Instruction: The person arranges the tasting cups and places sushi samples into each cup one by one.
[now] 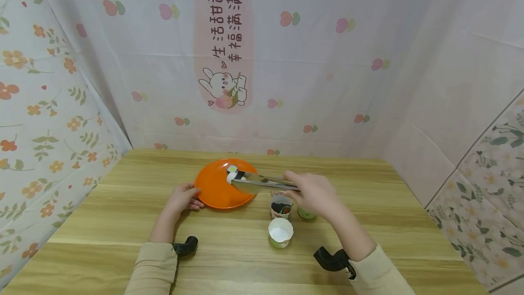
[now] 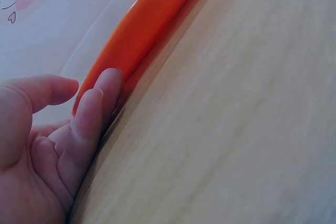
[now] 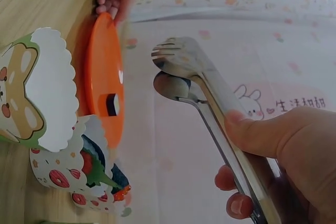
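My left hand [image 1: 182, 198] holds the left rim of an orange plate [image 1: 213, 190]; in the left wrist view the thumb is over the rim [image 2: 142, 30] and fingers touch its outer side. My right hand [image 1: 313, 192] grips metal tongs [image 1: 270, 182], which reach over the plate. At their tips is a white toy sushi piece with a black band [image 1: 231, 177], partly hidden by the metal in the right wrist view. Just behind it, a black-wrapped sushi piece with a yellow centre [image 1: 232, 168] rests on the plate.
Right of the plate stand several paper cups: a white-lined one in front [image 1: 280, 232], one with dark toy pieces [image 1: 280, 207], and a green one [image 1: 305, 213] below the right hand. In the right wrist view, another fruit-patterned cup [image 3: 97, 201] stands behind. Patterned curtains surround the wooden table [image 1: 229, 258].
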{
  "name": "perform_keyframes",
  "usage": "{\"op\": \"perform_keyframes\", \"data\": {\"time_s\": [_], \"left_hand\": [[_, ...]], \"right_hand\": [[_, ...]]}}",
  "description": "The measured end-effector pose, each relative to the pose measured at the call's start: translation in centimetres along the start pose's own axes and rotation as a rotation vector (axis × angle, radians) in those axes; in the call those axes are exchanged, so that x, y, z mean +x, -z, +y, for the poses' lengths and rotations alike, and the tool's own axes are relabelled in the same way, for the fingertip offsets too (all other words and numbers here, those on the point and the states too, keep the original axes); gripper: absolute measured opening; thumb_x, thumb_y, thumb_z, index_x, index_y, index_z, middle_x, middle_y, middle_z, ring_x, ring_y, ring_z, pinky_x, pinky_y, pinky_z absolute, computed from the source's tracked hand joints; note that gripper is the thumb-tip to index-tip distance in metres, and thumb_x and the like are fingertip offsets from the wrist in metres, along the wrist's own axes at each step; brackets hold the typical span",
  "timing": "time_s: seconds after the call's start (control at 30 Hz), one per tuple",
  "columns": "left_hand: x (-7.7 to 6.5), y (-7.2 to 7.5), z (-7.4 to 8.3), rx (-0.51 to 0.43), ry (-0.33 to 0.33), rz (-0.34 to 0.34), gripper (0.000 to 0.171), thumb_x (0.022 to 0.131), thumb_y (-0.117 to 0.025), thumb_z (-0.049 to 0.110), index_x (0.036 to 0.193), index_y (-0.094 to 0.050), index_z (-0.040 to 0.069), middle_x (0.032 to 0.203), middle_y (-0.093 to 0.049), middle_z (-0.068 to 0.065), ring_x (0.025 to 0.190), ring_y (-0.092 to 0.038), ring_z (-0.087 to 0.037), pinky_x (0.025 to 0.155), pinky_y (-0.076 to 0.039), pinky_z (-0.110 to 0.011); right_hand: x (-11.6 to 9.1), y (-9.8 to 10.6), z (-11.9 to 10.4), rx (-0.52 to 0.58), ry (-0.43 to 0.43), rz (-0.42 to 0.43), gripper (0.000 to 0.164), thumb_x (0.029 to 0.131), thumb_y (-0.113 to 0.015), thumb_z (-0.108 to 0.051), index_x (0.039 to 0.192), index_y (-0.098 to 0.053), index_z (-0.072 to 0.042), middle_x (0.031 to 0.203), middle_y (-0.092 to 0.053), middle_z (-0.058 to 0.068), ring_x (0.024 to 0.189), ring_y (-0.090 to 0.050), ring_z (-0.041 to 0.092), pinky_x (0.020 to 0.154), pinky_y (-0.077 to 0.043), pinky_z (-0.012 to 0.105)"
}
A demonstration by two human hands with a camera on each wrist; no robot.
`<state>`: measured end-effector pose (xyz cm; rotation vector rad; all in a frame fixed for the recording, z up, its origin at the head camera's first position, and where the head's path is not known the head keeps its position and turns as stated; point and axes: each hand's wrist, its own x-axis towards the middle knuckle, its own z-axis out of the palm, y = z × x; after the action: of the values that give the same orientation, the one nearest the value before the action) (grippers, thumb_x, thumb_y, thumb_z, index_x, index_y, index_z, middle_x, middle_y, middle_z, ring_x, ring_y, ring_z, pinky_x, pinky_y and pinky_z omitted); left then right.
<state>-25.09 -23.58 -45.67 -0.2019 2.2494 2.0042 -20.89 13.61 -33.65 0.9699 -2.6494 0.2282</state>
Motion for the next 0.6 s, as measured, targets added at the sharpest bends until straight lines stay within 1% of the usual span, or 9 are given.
{"op": "perform_keyframes", "data": {"time_s": [0.17,0.33,0.5,0.6], "left_hand": [[0.0,0.0,-0.1,-0.003,-0.003,-0.004,0.053,0.1,-0.047,0.011,0.141,-0.026,-0.015,0.086,-0.064,-0.014,0.061,-0.066,-0.019,0.059,-0.057,-0.028],[0.0,0.0,0.0,-0.003,-0.005,0.0,0.054,0.1,-0.047,0.012,0.141,-0.025,-0.015,0.086,-0.064,-0.014,0.061,-0.066,-0.018,0.059,-0.057,-0.028],[0.1,0.1,-0.1,-0.007,-0.002,-0.001,0.054,0.1,-0.047,0.012,0.141,-0.024,-0.015,0.084,-0.064,-0.013,0.061,-0.066,-0.018,0.059,-0.057,-0.028],[0.0,0.1,-0.1,-0.008,-0.005,-0.002,0.053,0.1,-0.047,0.011,0.141,-0.025,-0.016,0.083,-0.064,-0.013,0.06,-0.066,-0.018,0.058,-0.057,-0.028]], "right_hand": [[-0.9,0.3,0.4,0.01,-0.008,0.011,0.027,0.085,-0.073,-0.032,0.105,-0.059,-0.018,0.065,-0.05,-0.014,0.05,-0.038,0.005,0.044,-0.029,0.023],[-1.8,0.7,0.8,0.041,-0.049,0.001,0.026,0.086,-0.072,-0.033,0.105,-0.06,-0.021,0.071,-0.055,-0.013,0.054,-0.041,0.006,0.045,-0.032,0.025],[-2.7,1.1,1.5,0.094,-0.103,-0.018,0.028,0.085,-0.073,-0.029,0.109,-0.062,-0.021,0.075,-0.059,-0.012,0.056,-0.043,0.006,0.047,-0.034,0.026],[-3.2,1.4,2.1,0.132,-0.116,-0.019,0.027,0.085,-0.074,-0.026,0.108,-0.061,-0.02,0.075,-0.058,-0.012,0.055,-0.043,0.006,0.047,-0.034,0.026]]}}
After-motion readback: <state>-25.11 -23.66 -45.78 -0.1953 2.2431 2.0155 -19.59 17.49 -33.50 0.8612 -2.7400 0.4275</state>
